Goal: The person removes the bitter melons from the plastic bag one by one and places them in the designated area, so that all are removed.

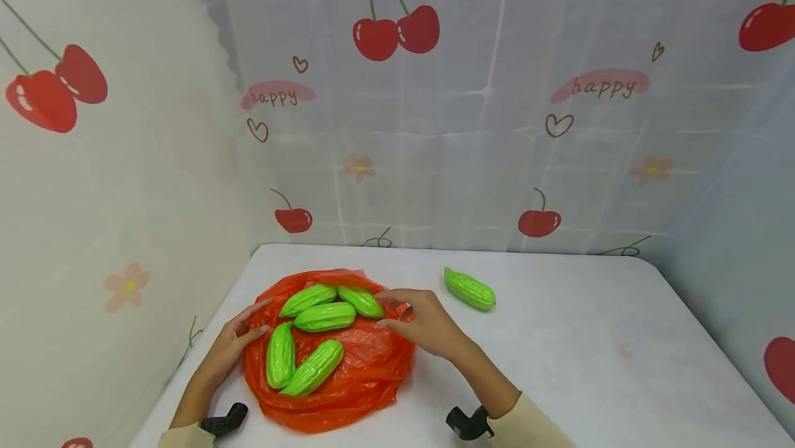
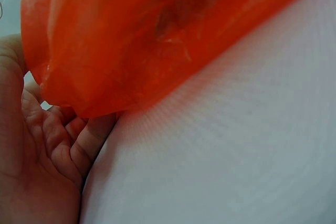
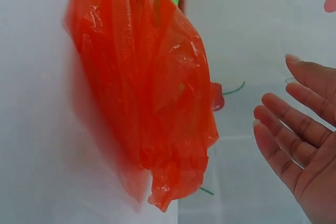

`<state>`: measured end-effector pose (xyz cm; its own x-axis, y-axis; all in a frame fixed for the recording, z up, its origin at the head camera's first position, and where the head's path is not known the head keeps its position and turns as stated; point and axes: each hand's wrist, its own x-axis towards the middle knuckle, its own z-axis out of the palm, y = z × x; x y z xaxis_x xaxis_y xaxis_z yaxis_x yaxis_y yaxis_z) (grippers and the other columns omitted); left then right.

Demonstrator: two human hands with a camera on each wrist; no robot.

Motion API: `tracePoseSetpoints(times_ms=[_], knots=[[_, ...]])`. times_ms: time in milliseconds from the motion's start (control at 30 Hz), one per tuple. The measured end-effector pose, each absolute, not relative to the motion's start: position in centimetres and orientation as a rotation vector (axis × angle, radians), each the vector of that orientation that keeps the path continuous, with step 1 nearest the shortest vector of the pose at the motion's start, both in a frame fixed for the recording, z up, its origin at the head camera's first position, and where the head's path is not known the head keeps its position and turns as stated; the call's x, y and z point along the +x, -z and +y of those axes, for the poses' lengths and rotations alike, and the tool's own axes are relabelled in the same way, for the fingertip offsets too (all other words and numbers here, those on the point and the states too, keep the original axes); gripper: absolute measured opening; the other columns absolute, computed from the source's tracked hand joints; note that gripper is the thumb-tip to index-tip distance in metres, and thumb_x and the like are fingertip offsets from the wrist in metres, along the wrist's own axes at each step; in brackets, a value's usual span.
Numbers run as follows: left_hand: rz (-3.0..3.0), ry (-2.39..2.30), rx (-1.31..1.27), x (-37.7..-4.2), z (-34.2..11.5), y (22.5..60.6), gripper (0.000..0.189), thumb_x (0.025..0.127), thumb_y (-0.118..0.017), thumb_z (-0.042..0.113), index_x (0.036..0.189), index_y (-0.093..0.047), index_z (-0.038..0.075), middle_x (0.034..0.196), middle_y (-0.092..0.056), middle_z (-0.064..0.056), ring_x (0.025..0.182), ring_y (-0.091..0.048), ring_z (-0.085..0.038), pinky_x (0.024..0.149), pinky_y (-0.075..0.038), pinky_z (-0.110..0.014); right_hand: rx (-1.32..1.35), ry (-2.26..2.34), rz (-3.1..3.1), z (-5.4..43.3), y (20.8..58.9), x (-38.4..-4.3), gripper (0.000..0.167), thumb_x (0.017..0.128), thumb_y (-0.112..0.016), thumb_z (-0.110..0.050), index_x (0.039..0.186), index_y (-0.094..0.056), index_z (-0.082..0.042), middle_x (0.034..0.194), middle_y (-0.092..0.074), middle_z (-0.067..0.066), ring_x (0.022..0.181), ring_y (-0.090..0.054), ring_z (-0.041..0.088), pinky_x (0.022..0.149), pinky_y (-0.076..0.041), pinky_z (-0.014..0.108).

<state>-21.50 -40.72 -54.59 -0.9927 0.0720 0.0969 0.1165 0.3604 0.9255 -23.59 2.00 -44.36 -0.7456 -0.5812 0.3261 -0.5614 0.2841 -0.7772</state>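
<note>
An orange-red plastic bag lies spread wide on the white table, its mouth facing up. Several bright green bitter melons rest in it. My left hand is at the bag's left rim with fingers and thumb extended; in the left wrist view the film hides its fingertips. At the right rim is my right hand, thumb and fingers spread. The right wrist view shows this hand with straight fingers, a gap between it and the crinkled film.
One more bitter melon lies on the white table, behind and to the right of the bag. A cherry-printed curtain hangs along the table's back edge and both sides.
</note>
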Motion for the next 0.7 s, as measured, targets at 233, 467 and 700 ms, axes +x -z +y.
tracePoseSetpoints(times_ms=[233, 467, 700], knots=[[-2.552, 1.746, -0.173, -21.3, -40.7, 54.4, 0.055, 0.103, -0.06, 0.023, 0.153, -0.044, 0.011, 0.162, -0.032, -0.016, 0.15, -0.026, -0.023, 0.099, -0.031, -0.007, -1.181, 1.336, 2.535, 0.1, 44.8, -23.0, 0.042, 0.089, -0.08, -0.016, 0.13, -0.069, -0.015, 0.118, -0.072, -0.007, 0.104, -0.064, 0.009, 0.09, -0.055, 0.031], [-2.545, 1.755, -0.177, -21.3, -40.7, 54.4, 0.054, 0.102, -0.061, 0.022, 0.153, -0.044, 0.01, 0.162, -0.032, -0.016, 0.142, -0.03, -0.003, 0.099, -0.031, -0.006, -1.319, 1.213, 2.542, -1.9, 44.8, -22.6, 0.045, 0.089, -0.08, -0.026, 0.132, -0.068, -0.02, 0.131, -0.066, -0.011, 0.125, -0.058, 0.012, 0.104, -0.049, 0.034], [-2.555, 1.75, -0.173, -21.3, -40.7, 54.4, 0.055, 0.102, -0.061, 0.022, 0.153, -0.044, 0.01, 0.162, -0.032, -0.017, 0.151, -0.021, -0.036, 0.097, -0.031, -0.005, -1.442, 1.134, 2.51, -3.5, 45.0, -22.4, 0.048, 0.088, -0.081, -0.028, 0.134, -0.067, -0.022, 0.133, -0.065, -0.011, 0.128, -0.056, 0.008, 0.108, -0.045, 0.034]])
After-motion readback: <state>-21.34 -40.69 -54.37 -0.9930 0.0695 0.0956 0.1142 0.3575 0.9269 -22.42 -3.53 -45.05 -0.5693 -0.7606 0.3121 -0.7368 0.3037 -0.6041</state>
